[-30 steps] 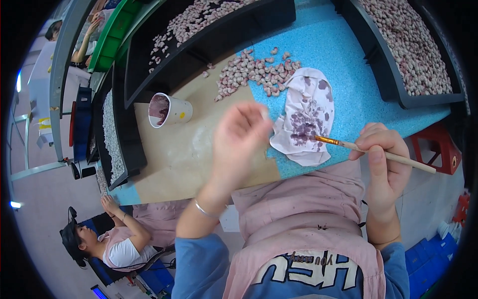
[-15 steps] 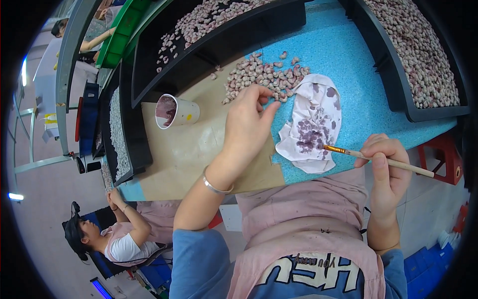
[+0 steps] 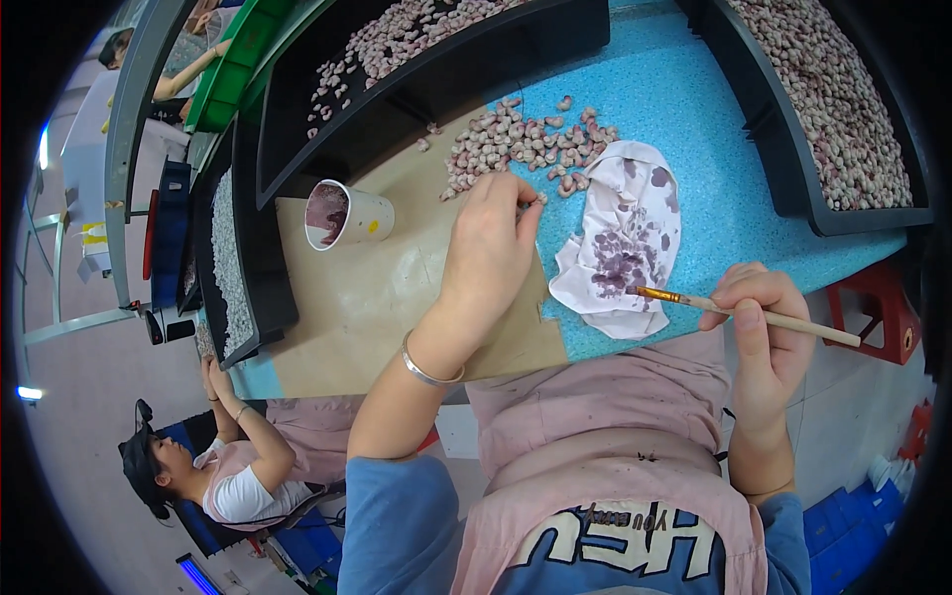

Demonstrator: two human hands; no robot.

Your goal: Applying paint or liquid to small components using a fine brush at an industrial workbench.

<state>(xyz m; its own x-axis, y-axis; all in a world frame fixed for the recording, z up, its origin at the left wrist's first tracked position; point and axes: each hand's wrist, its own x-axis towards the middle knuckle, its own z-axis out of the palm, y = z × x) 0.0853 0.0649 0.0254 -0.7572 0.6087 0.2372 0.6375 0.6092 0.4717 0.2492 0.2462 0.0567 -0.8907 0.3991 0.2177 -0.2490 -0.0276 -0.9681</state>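
My right hand (image 3: 764, 322) grips a thin paintbrush (image 3: 778, 319) with a pale wooden handle, its tip on a crumpled white cloth (image 3: 635, 188) blotched with purple stains. Thumb and fingers of my left hand (image 3: 491, 243) are pinched together at the near edge of a loose pile of small pink-and-white garlic-shaped pieces (image 3: 486, 139). One such piece (image 3: 540, 199) shows at those fingertips. Left of that hand stands a white paper cup (image 3: 372, 218), tilted in view, with dark purple colour on its inside.
Black trays of these pieces stand at the back (image 3: 436, 104) and the right (image 3: 783, 149). A black bin (image 3: 263, 297) of pale granules sits at the left. Brown paper (image 3: 347, 327) covers part of the blue tabletop (image 3: 714, 129). At the lower left another person (image 3: 238, 476) works at the table.
My left hand's fingers have closed into a pinch on a piece and drawn back slightly from the pile. The brush has shifted slightly left on the cloth.
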